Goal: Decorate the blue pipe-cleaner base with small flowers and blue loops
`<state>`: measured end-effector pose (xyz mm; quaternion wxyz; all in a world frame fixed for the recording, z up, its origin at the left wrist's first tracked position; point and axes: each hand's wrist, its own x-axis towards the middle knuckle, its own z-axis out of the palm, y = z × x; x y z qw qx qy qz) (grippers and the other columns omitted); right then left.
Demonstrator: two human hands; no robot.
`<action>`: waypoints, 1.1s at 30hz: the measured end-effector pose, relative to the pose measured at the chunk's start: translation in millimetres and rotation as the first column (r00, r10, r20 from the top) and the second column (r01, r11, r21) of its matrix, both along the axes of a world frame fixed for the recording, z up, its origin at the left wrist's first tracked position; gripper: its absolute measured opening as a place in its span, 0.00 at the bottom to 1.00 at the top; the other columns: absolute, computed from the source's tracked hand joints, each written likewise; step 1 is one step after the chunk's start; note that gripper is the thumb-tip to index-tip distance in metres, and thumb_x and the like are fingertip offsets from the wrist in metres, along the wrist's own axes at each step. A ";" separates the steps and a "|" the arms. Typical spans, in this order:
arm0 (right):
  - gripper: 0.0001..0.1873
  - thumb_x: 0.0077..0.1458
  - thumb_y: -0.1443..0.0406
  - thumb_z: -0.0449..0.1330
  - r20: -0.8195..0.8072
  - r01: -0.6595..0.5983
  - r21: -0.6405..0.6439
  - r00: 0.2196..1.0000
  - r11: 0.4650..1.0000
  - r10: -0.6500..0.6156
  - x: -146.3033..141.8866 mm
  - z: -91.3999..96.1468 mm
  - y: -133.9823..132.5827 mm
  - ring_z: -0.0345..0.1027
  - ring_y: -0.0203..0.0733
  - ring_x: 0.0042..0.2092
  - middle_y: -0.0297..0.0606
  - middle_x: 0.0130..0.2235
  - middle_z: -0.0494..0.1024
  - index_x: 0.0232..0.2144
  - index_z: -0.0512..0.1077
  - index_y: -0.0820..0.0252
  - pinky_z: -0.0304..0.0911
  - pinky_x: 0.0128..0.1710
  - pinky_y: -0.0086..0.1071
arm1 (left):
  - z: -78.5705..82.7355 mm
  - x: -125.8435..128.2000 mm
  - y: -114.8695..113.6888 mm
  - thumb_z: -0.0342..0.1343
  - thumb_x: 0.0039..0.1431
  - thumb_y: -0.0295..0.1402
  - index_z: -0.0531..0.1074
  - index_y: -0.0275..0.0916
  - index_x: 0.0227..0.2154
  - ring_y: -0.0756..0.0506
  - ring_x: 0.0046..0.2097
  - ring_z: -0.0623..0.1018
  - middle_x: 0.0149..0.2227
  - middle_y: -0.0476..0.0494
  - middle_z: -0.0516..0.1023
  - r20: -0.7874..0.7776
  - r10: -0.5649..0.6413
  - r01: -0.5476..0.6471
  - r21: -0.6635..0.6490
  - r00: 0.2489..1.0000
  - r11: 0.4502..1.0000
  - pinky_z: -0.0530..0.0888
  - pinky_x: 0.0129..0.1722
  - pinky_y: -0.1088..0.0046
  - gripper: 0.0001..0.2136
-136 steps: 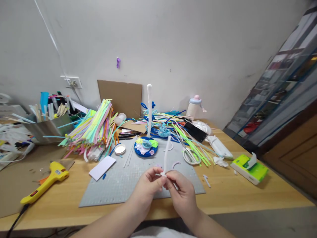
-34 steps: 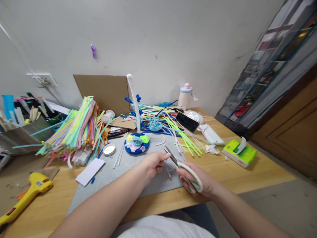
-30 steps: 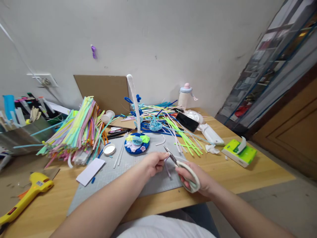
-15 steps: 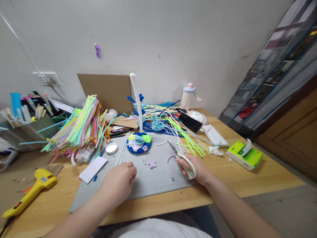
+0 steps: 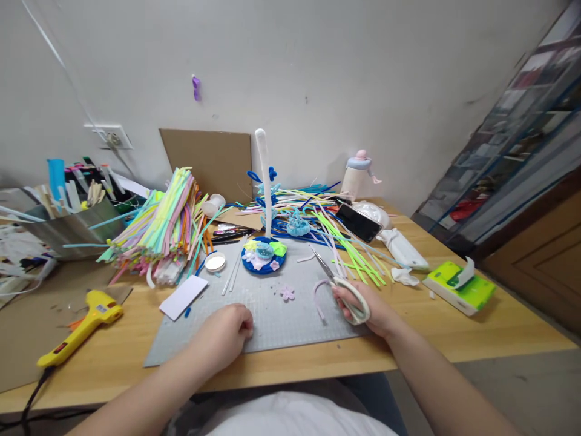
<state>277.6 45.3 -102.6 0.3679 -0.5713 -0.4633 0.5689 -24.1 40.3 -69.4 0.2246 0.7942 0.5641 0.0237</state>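
Note:
My right hand is wrapped round the cream handles of a pair of scissors, whose blades point away from me over the mat. By the scissors a curved lilac pipe cleaner lies on the grey cutting mat. My left hand rests on the mat in a loose fist, with nothing showing in it. A small lilac flower lies between the hands. Behind it stands a round blue pipe-cleaner base with small flowers and a tall white stem.
At left are a bundle of pastel pipe cleaners, a yellow glue gun and a white card. Loose green strips, a phone, a tissue pack and a bottle stand or lie at right.
The whole view has shifted, so things sit further right in the picture. Both hands keep nearly the same place on the mat, and the scissors stay in my right hand.

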 end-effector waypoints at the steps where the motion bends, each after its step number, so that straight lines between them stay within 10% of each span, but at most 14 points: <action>1: 0.18 0.46 0.51 0.57 0.008 0.000 0.002 1.000 1.000 0.000 -0.3 0.3 -0.1 0.57 0.27 0.16 0.27 0.19 0.64 0.23 0.61 0.61 0.51 0.13 0.20 | 0.0 0.0 1.2 0.50 0.44 0.27 0.72 0.40 0.22 0.48 0.31 0.72 0.28 0.47 0.76 0.002 -0.001 0.001 -0.015 1.000 1.000 0.62 0.29 0.75 0.06; 15: 0.19 0.46 0.51 0.58 0.002 0.004 0.025 1.000 1.000 -0.004 -0.8 0.3 -2.2 0.57 0.28 0.16 0.28 0.19 0.65 0.24 0.62 0.61 0.50 0.13 0.21 | 13.8 5.4 37.8 0.57 0.35 0.32 0.74 0.41 0.18 0.50 0.21 0.68 0.17 0.51 0.70 -0.056 -0.060 0.040 -0.317 0.997 0.948 0.59 0.21 0.76 0.04; 25: 0.19 0.44 0.52 0.60 -0.047 -0.020 -0.023 0.999 1.000 0.019 0.2 2.3 -1.2 0.57 0.27 0.17 0.29 0.20 0.65 0.23 0.63 0.62 0.49 0.14 0.21 | 25.3 25.2 48.1 0.62 0.30 0.32 0.68 0.40 0.12 0.49 0.19 0.64 0.13 0.53 0.63 -0.284 -0.181 0.105 -0.264 0.942 0.959 0.60 0.22 0.74 0.07; 33: 0.21 0.52 0.48 0.49 -0.425 -0.033 -0.040 0.905 0.999 0.013 14.5 24.0 0.5 0.57 0.32 0.23 0.35 0.26 0.65 0.28 0.67 0.59 0.59 0.22 0.26 | 17.0 6.0 22.4 0.56 0.40 0.33 0.72 0.43 0.23 0.46 0.27 0.71 0.26 0.48 0.74 -0.190 -0.158 0.139 -0.110 0.969 0.984 0.60 0.24 0.74 0.04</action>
